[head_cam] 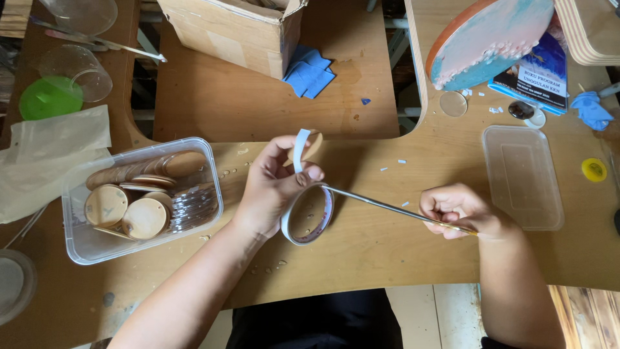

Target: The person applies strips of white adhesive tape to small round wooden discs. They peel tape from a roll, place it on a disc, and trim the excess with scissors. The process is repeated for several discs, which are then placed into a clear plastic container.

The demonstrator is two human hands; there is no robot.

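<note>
Left hand [274, 187]: closed around a roll of white double-sided tape [309, 216], held above the wooden table [387, 252] near its front edge. Thumb and forefinger pinch a small wooden disc [312, 146], with a lifted strip of tape [300, 150] standing up just beside it.

Right hand [455, 210]: fist closed on the handle end of a thin metal rod-like tool [387, 207]. Its tip reaches to the roll's rim, by the left thumb. Whether it is a blade or a pick cannot be told.

Clear plastic tub [210, 194], left of the hands: holds stacked wooden discs [145, 218] and what look like clear round blanks [192, 205].

Empty clear plastic container [523, 178], right of the hands.

Further back: cardboard box [236, 32], folded blue cloth [310, 72], green lid [50, 97], clear plastic cups [81, 68], crumpled plastic sheet [51, 155], round painted board [487, 39] in pink and teal, a booklet [536, 74] beneath it, yellow cap [593, 169].

Progress, as judged: a strip is raised from the roll and sits by one disc, but not yet cut free or clearly stuck down. Small white scraps [402, 161] on the table suggest some taping is already done. The tub remains fairly full; which of its discs are taped cannot be told.
</note>
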